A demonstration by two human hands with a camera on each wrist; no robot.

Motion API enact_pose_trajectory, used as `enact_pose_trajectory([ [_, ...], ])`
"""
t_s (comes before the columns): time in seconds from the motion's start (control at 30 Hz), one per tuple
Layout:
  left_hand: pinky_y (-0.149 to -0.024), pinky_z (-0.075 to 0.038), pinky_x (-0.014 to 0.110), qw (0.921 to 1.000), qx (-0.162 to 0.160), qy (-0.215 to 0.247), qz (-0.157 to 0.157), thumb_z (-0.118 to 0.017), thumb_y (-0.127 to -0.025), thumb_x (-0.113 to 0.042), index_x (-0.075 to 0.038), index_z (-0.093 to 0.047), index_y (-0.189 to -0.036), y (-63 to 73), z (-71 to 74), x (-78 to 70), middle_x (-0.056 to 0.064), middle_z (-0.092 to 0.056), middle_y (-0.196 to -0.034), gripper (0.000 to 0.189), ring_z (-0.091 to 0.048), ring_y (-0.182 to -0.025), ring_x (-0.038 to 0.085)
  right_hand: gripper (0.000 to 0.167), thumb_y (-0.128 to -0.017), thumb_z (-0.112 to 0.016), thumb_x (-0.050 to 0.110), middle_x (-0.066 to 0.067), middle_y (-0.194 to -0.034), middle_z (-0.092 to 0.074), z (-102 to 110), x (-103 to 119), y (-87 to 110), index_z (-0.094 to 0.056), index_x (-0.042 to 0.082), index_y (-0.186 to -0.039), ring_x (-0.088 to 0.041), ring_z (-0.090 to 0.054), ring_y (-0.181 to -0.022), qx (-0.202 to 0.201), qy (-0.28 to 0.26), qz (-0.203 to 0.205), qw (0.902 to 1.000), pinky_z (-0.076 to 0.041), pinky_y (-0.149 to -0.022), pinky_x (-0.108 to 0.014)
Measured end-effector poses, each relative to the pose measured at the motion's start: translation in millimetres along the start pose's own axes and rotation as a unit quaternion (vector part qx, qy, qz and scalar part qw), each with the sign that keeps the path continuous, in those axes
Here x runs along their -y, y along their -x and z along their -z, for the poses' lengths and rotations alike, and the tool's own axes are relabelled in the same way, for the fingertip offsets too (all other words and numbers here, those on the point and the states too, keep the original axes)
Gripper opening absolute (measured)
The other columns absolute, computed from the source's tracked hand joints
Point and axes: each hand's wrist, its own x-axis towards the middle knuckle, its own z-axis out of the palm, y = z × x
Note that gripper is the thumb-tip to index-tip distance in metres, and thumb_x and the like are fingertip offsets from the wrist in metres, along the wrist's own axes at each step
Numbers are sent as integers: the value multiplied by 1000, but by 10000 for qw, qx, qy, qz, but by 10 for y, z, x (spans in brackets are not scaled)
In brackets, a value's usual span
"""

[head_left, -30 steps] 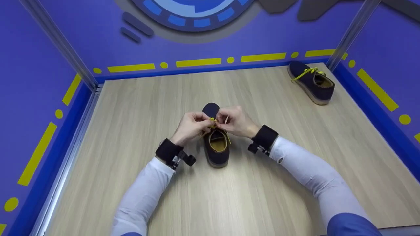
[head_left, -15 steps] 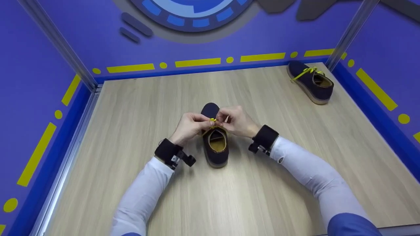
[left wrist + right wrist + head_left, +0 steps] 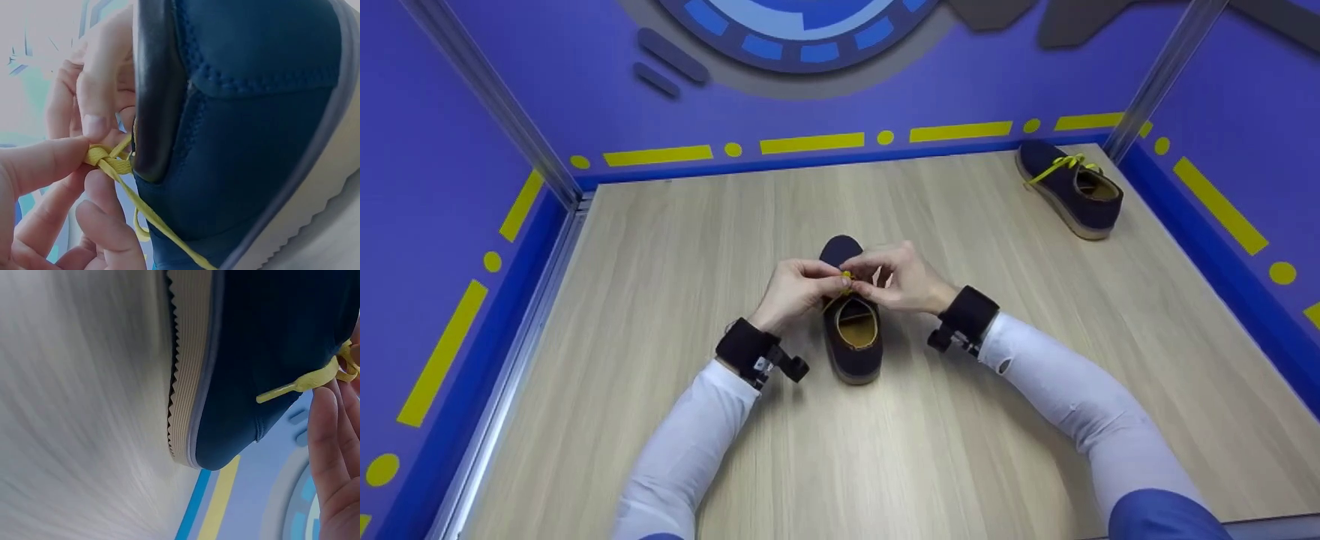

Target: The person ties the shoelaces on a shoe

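Observation:
A dark shoe (image 3: 856,364) with yellow laces stands upright on the tabletop, its toe pointing away from me. Over its tongue, my left hand (image 3: 799,291) pinches the yellow shoelace (image 3: 107,160) at a loop or knot, thumb on top. My right hand (image 3: 904,279) comes in from the other side, index finger and thumb at the same knot. In the left wrist view its bent finger (image 3: 98,84) reaches down beside the lace. A loose lace tip (image 3: 278,392) hangs against the shoe's side in the right wrist view. My fingers partly cover the knot.
A second dark shoe (image 3: 1072,189) with yellow laces tied in a bow stands at the back right of the wooden tabletop (image 3: 682,247). Blue panels (image 3: 810,105) with yellow marks enclose the back and both sides. Metal posts (image 3: 1159,67) stand in the corners.
My right index finger has straightened and reached further left over the lace knot. The left hand keeps its pinch almost in place. The shoe has hardly moved.

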Motion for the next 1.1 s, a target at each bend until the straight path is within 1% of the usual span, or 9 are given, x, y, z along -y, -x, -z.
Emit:
enact_pose_trajectory([
  [0.17, -58, -48, 20, 9997, -137, -212, 79, -87, -93, -11, -5, -89, -101, 7, 18, -6, -11, -77, -75, 10, -63, -65, 4, 14, -95, -86, 0, -9, -94, -87, -14, -3, -7, -89, 8, -106, -25, -74, -70, -326, 133, 345, 9988, -59, -53, -40],
  [0.3, -59, -52, 18, 9996, -119, -66, 228, -82, -97, -13, -5, -88, -103, 13, 19, -12, -9, -79, -79, 11, -71, -70, 6, 13, -91, -86, -3, -10, -89, -84, -27, -21, 11, -88, 7, -99, -25, -71, -65, -537, 165, 406, 9976, -56, -51, -39],
  [0.4, -59, -54, 19, 9997, -50, 18, 247, -79, -96, -10, -2, -85, -107, 15, 23, -6, -8, -79, -81, 15, -72, -71, 7, 14, -87, -85, -4, -11, -86, -83, -37, -46, 34, -87, 6, -96, -26, -68, -63, -638, 174, 373, 9971, -54, -49, -38],
  [0.53, -58, -53, 20, 9998, 22, 58, 202, -80, -94, -5, 2, -83, -113, 28, 29, -4, -8, -78, -82, 21, -70, -72, 9, 12, -87, -85, -2, -11, -87, -83, -29, -51, 57, -87, 6, -96, -27, -66, -64, -649, 125, 209, 9976, -53, -49, -35],
  [0.6, -57, -52, 20, 9998, 33, 51, 184, -80, -95, -4, 3, -82, -114, 35, 27, -6, -8, -77, -81, 21, -69, -71, 10, 11, -88, -84, 0, -11, -87, -83, -20, -48, 68, -87, 6, -96, -27, -66, -63, -622, 49, 105, 9980, -51, -50, -29],
  [0.77, -56, -50, 19, 9999, -25, -132, 48, -79, -99, -2, 4, -82, -115, 48, 24, 1, -8, -76, -83, 18, -69, -72, 12, 7, -91, -83, 2, -11, -84, -81, 3, -41, 102, -87, 6, -96, -14, -62, -62, -530, -190, -234, 9981, -48, -55, -18],
  [0.87, -59, -54, 21, 9997, -86, -239, -60, -78, -100, -1, 4, -82, -116, 67, 29, 0, -5, -78, -87, 17, -71, -75, 13, 7, -90, -84, 1, -12, -83, -81, 21, -40, 123, -86, 5, -94, -6, -62, -65, -498, -272, -466, 9973, -48, -57, -16],
  [1.0, -61, -56, 23, 9993, -161, -285, -170, -77, -101, -1, 4, -82, -115, 75, 48, 17, -1, -79, -90, 16, -70, -75, 12, 9, -86, -84, -2, -14, -81, -81, 45, -46, 153, -85, 4, -92, -4, -61, -66, -482, -323, -660, 9961, -47, -58, -16],
  [1.1, -61, -55, 22, 9991, -216, -262, -235, -77, -100, 0, 5, -82, -114, 65, 64, 53, -2, -78, -87, 15, -68, -74, 10, 9, -85, -85, -4, -16, -81, -81, 58, -60, 182, -85, 2, -91, -3, -60, -65, -429, -380, -813, 9950, -47, -57, -16],
])
